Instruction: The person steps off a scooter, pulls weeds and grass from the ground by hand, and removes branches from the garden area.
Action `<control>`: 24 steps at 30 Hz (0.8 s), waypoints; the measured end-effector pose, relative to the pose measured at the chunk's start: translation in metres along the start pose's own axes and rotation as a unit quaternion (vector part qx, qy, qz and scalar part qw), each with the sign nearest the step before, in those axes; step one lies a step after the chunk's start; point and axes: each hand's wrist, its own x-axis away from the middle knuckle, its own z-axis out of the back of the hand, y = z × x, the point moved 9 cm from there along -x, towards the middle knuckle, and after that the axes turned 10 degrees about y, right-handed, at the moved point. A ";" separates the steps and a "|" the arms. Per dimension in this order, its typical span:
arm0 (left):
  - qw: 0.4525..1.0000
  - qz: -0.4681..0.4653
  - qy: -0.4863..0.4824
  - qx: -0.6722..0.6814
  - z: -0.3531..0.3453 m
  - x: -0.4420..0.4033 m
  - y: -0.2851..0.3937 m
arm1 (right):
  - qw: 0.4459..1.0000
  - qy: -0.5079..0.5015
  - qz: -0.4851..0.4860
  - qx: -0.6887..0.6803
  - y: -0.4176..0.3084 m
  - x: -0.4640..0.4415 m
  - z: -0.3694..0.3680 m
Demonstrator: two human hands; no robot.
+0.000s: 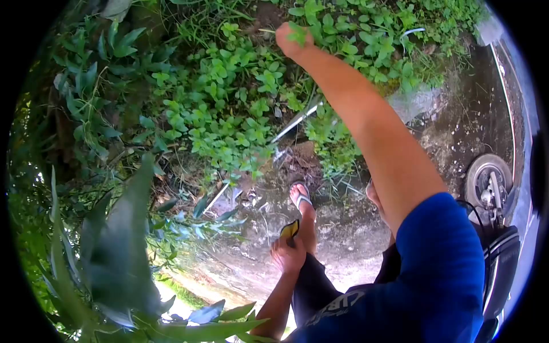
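At the top of the view my right hand (293, 41) is stretched out and closed among low green plants (211, 108). A leaf and a thin stem show at its fingers, but what it grips is partly hidden. My left hand (289, 255), lower down near my knee, is wrapped round a yellow and black object (290, 230). Its full shape cannot be made out. Beyond it is my foot in a light sandal (301, 196), on the ground beside the plants.
Large leaves (123, 246) hang close at the lower left. A pale strip (297, 122) lies among the plants. On the right are a wheel (488, 182) and dark body of what looks like a motorbike, beside a stained concrete surface (452, 137).
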 end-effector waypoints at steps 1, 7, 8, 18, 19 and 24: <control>1.000 0.003 0.000 -0.008 0.004 0.008 -0.003 | 0.996 -0.014 -0.041 -0.084 0.000 0.004 0.003; 1.000 -0.003 0.011 -0.009 0.007 0.005 0.008 | 0.937 -0.033 -0.111 -0.330 0.021 -0.004 0.031; 1.000 -0.009 0.014 -0.008 0.005 0.001 0.008 | 0.866 -0.019 -0.185 -0.464 0.030 -0.001 0.029; 0.998 -0.054 -0.001 -0.023 -0.008 0.021 0.015 | 0.605 -0.089 -0.181 -0.770 0.046 0.157 0.231; 0.998 -0.052 -0.015 -0.022 -0.010 0.023 0.018 | 0.635 -0.029 -0.169 -0.753 0.049 0.172 0.221; 0.993 -0.114 -0.004 -0.010 -0.007 0.029 0.043 | 0.774 -0.168 -0.205 -0.575 0.127 0.303 0.174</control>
